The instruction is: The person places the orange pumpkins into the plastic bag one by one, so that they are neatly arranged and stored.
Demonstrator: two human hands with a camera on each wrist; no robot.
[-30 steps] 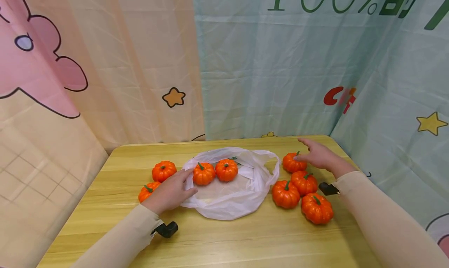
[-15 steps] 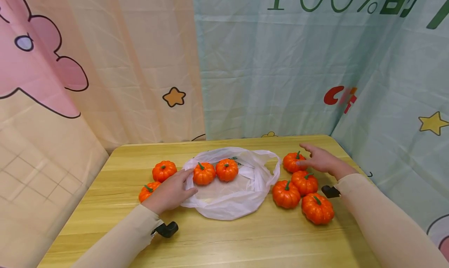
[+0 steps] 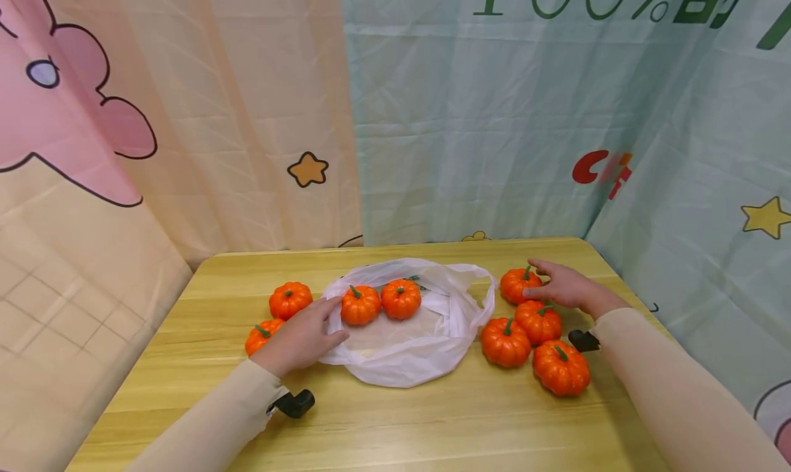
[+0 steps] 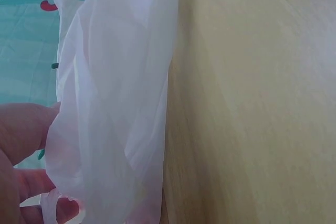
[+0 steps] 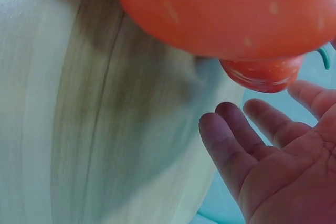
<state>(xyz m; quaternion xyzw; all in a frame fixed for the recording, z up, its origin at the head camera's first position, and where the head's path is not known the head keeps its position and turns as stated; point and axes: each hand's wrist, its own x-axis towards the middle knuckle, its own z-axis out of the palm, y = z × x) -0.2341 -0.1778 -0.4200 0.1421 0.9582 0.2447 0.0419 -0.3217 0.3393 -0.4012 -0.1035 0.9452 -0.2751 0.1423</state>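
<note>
A white plastic bag point(image 3: 395, 372) lies with its mouth spread in the middle of the table, and two small orange pumpkins point(image 3: 361, 306) point(image 3: 401, 299) are in it. My left hand point(image 3: 299, 341) rests at the bag's left rim, thumb and fingers apart; in the left wrist view the bag point(image 4: 118, 93) partly covers the fingertips. At the right, my right hand point(image 3: 571, 286) reaches beside the farthest pumpkin point(image 3: 516, 286), thumb near its side. The right wrist view shows that hand point(image 5: 283, 166) with fingers spread and nothing gripped, below a near pumpkin point(image 5: 226, 14).
Three more pumpkins point(image 3: 539, 322) point(image 3: 505, 343) point(image 3: 561, 367) sit close together in front of the right hand. Two others point(image 3: 290, 300) point(image 3: 264, 336) stand left of the bag, one partly behind the left hand. Printed cloth point(image 3: 525, 128) hangs behind the wooden table point(image 3: 395, 431).
My right hand has come slightly down and to the right beside the far pumpkin, its fingers a little lower. The left hand, bag and pumpkins look unmoved.
</note>
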